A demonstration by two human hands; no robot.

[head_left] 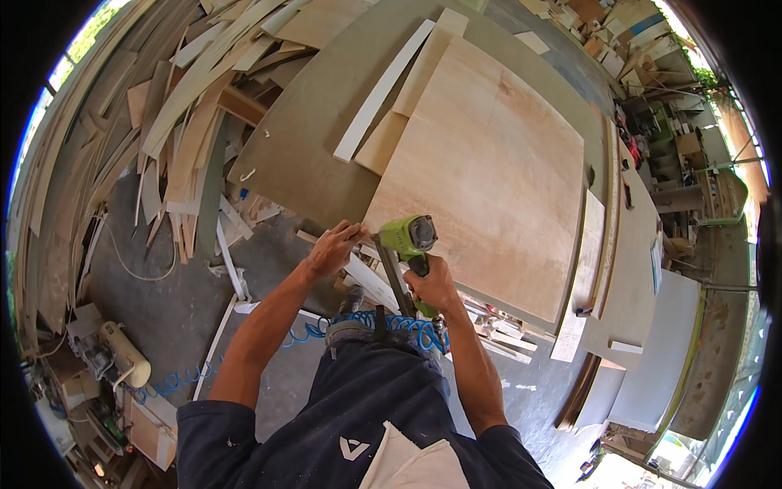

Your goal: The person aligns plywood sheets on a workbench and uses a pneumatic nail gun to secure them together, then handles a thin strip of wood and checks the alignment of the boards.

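A lime-green and black nail gun [397, 236] is in my right hand [434, 284], its fingers wrapped round the handle. The tool's nose and slanting magazine sit at the near-left corner of a pale plywood panel [489, 163]. At that same corner, just left of the nail gun, my left hand [332, 248] has its fingers bunched on the panel's edge. The fingertips' exact grip is partly hidden. The panel lies flat on a larger grey-brown board [297, 159]. Along its left side lie a white strip [384, 90] and a bare wooden strip [423, 73].
A blue coiled air hose [308, 328] runs across my waist toward a beige compressor [126, 354] at lower left. Long offcuts [179, 138] are heaped at left. Narrow boards [580, 277] lie along the panel's right side. Scraps and shelving [680, 196] fill the far right.
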